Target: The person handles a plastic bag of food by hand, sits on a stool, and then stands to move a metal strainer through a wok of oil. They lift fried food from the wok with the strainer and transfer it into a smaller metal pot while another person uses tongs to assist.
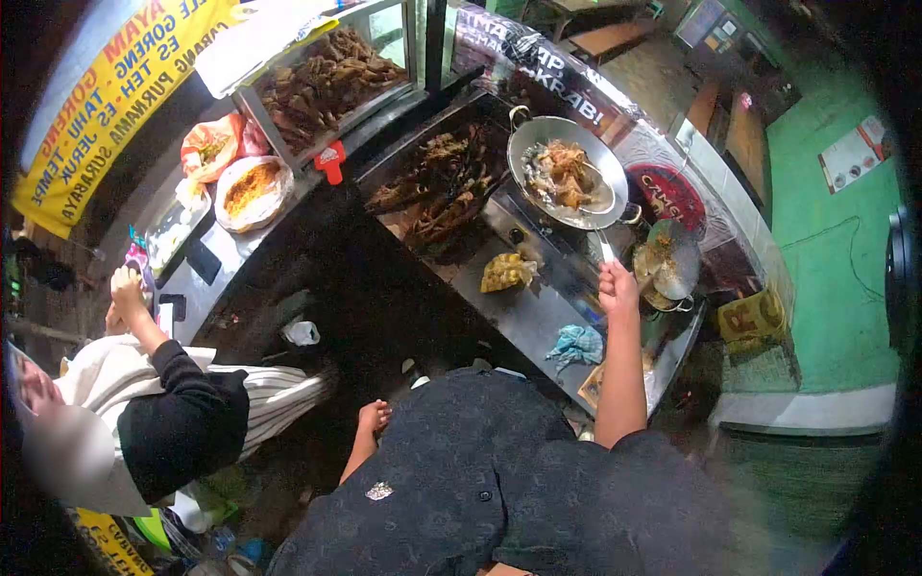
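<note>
My right hand [619, 288] is closed around the handle of a skimmer [604, 246], whose head rests in the wok. Browned food pieces [565, 176] lie in bubbling oil inside the wide metal wok [525, 182], partly over the skimmer's head. My left hand [375, 417] hangs low at my side, away from the counter. Its fingers are loosely curled, and nothing shows in them. Beside the wok stands a pot [669, 300] with a round metal strainer [680, 269] over it. A bag of yellowish pieces [508, 273] sits on the counter nearer me.
A blue cloth [576, 347] lies on the metal counter [471, 278]. Dark cooked food [447, 187] fills a tray left of the wok. A glass case [331, 86] holds browned pieces. At left, another person [182, 403] works by a bowl of orange crumbs [252, 194].
</note>
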Demonstrator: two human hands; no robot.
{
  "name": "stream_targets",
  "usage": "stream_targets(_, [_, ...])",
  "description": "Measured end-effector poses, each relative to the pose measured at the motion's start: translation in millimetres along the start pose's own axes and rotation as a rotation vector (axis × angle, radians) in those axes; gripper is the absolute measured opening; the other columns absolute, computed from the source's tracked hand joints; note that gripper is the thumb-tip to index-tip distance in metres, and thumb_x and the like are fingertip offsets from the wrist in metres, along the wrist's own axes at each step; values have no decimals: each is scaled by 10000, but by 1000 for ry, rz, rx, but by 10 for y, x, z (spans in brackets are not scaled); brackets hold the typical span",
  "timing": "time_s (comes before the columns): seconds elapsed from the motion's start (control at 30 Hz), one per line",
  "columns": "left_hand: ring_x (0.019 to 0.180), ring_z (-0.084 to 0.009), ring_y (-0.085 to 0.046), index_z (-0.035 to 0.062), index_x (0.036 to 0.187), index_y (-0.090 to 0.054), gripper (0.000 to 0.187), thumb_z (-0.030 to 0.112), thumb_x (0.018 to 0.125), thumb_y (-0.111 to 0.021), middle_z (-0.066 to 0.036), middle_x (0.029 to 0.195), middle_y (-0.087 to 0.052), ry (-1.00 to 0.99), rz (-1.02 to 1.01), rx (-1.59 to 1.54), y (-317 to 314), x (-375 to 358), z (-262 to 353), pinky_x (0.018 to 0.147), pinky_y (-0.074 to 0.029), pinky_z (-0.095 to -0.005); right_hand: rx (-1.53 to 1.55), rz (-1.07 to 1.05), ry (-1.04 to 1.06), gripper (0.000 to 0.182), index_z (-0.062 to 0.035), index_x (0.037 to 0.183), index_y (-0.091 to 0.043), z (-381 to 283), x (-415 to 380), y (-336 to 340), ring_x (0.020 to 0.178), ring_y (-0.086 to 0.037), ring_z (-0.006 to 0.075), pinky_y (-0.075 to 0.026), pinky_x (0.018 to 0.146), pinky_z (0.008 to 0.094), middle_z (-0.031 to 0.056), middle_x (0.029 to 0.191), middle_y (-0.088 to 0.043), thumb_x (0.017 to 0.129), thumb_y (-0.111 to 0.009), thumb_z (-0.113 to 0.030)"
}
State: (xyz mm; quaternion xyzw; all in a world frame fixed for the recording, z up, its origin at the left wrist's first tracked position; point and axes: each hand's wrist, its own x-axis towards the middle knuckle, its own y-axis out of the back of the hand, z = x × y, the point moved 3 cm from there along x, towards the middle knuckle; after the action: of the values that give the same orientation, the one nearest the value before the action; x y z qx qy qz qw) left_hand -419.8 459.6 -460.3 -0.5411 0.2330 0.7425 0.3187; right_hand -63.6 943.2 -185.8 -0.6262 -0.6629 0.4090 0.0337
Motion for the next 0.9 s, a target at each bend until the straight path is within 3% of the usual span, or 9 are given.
stream_targets(0.1, [452, -165, -457, 50, 929, -571, 194, 229, 879, -516, -116, 674, -597, 13, 22, 21, 51, -90, -45, 422, -378, -286, -8, -35, 28, 133, -55, 1024, -438, -9, -35, 48, 484, -342, 36, -206, 334, 146, 40, 744, -450, 895, -469, -72])
stream_targets(0.2, [528, -119, -453, 30, 823, -634, 249, 225, 908, -506, -11, 610, -540, -113, 50, -14, 162, 49, -118, 517, -366, -307, 3, -23, 61, 136, -57, 1027, -440, 50, -151, -10, 483, -333, 30, -205, 333, 146, 26, 742, -447, 895, -470, -74])
stream_targets(0.37, [525, -197, -517, 44, 898, -563, 235, 268, 902, -490, -102, 646, -570, 59, -64, -5, 252, -7, 116, 480, -417, -297, 83, -11, 87, 181, -62, 1085, -420, 138, -347, -147, 487, -331, 33, -216, 333, 147, 24, 745, -433, 903, -419, -60])
stream_targets(0.43, [557, -205, -542, 58, 898, -565, 234, 278, 904, -486, -108, 675, -591, 95, -140, -30, 286, 41, 250, 500, -432, -294, 95, 47, 103, 302, -41, 1210, -376, 182, -353, -109, 503, -326, 45, -231, 354, 148, 39, 766, -426, 908, -391, -54])
stream_targets(0.47, [587, -204, -550, 87, 880, -562, 229, 299, 904, -477, -87, 694, -596, 46, 25, 194, 132, -268, 486, 535, -436, -313, 83, 41, 106, 301, -36, 1208, -375, 172, -400, -157, 504, -324, 44, -232, 354, 148, 39, 763, -424, 907, -392, -51])
stream_targets(0.57, [612, -203, -560, 97, 890, -562, 227, 299, 908, -461, -73, 718, -604, -43, 6, 291, 48, -256, 780, 581, -444, -339, 117, -40, 117, 258, -30, 1168, -384, 181, -429, -171, 500, -315, 41, -231, 354, 147, 37, 753, -418, 911, -391, -49])
stream_targets(0.63, [622, -201, -573, 98, 926, -560, 237, 311, 906, -458, -66, 736, -612, -59, -74, 172, 122, 52, 795, 603, -452, -351, 112, 19, 114, 181, -33, 1102, -399, 137, -507, -237, 489, -302, 39, -216, 355, 143, 34, 746, -409, 923, -384, -57])
stream_targets(0.83, [655, -201, -591, 83, 969, -554, 262, 319, 900, -466, -84, 767, -615, -97, 12, 202, -337, -42, 862, 603, -465, -347, 148, -101, 95, 235, -24, 1149, -388, -16, -395, -50, 497, -321, 35, -223, 357, 146, 39, 751, -415, 915, -401, -45])
stream_targets(0.9, [663, -196, -588, 82, 965, -559, 256, 309, 902, -459, -77, 757, -615, -123, -45, 243, -609, -154, 729, 614, -470, -350, 169, -90, 82, 244, -21, 1156, -390, -56, -334, 77, 499, -333, 35, -231, 358, 148, 41, 754, -426, 914, -404, -48])
